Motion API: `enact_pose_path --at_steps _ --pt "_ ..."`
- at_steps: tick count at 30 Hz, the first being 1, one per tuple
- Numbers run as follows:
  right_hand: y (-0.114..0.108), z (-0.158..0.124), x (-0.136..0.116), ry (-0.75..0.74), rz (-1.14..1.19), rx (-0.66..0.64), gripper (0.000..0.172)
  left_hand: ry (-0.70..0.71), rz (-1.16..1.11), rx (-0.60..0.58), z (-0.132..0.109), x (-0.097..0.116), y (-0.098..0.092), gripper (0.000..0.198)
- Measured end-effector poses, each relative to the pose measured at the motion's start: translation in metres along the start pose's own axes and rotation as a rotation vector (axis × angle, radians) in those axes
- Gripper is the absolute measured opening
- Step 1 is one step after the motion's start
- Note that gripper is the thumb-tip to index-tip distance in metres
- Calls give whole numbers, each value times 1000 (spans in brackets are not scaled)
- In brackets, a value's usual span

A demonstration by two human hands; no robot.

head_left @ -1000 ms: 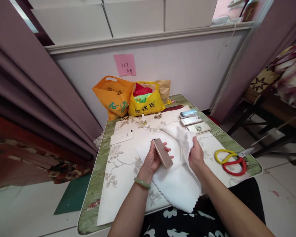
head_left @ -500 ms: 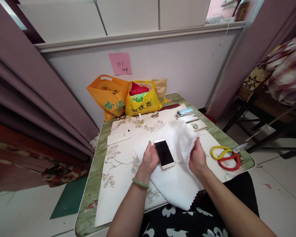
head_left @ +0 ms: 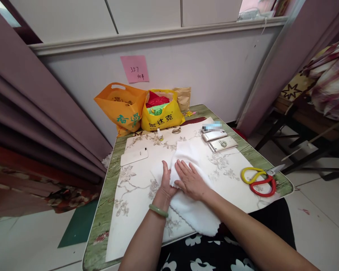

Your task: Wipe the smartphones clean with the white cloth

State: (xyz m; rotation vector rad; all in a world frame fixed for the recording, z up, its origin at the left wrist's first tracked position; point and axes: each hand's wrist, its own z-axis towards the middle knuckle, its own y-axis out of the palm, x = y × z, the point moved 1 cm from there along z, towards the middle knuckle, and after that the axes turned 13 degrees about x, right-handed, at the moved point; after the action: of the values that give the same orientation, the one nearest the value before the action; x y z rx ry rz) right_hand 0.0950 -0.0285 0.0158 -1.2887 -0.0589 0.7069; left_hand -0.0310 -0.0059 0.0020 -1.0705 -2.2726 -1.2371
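A white cloth [head_left: 199, 216] with a zigzag edge is folded over at the table's front middle. My left hand [head_left: 166, 185], palm up with the thumb raised, supports it from the left; its other fingers are hidden beneath. The smartphone seen there earlier is now covered by the cloth, between my hands. Flat on top of the fold lies my right hand [head_left: 192, 182], its fingers stretched out. Beyond my left hand a white phone [head_left: 135, 156] lies face down.
Several phones, among them one with a ring holder [head_left: 223, 144], lie at the right. Scissors [head_left: 261, 180] with yellow and red handles sit near the right edge. At the back stand an orange bag [head_left: 122, 107], a yellow bag [head_left: 165, 118] and a small bottle [head_left: 160, 134].
My right hand has brought the cloth's right side leftward over the phone and now lies flat on it. The phone has gone out of sight. My left hand has barely moved.
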Motion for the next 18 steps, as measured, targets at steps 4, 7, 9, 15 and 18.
enact_pose_path --at_steps 4,7,9,15,18 --pt "1 21 12 107 11 17 66 -14 -92 -124 -5 2 19 73" --pt "4 30 21 230 12 23 66 -29 -92 -201 -8 1 22 72" --pt "6 33 27 307 10 41 65 -39 -69 -204 -8 0 20 72" --pt "11 29 38 433 84 154 59 15 -64 -188 -6 -7 16 47" --pt "10 27 44 466 158 209 54 39 -100 -141 -5 -10 15 34"
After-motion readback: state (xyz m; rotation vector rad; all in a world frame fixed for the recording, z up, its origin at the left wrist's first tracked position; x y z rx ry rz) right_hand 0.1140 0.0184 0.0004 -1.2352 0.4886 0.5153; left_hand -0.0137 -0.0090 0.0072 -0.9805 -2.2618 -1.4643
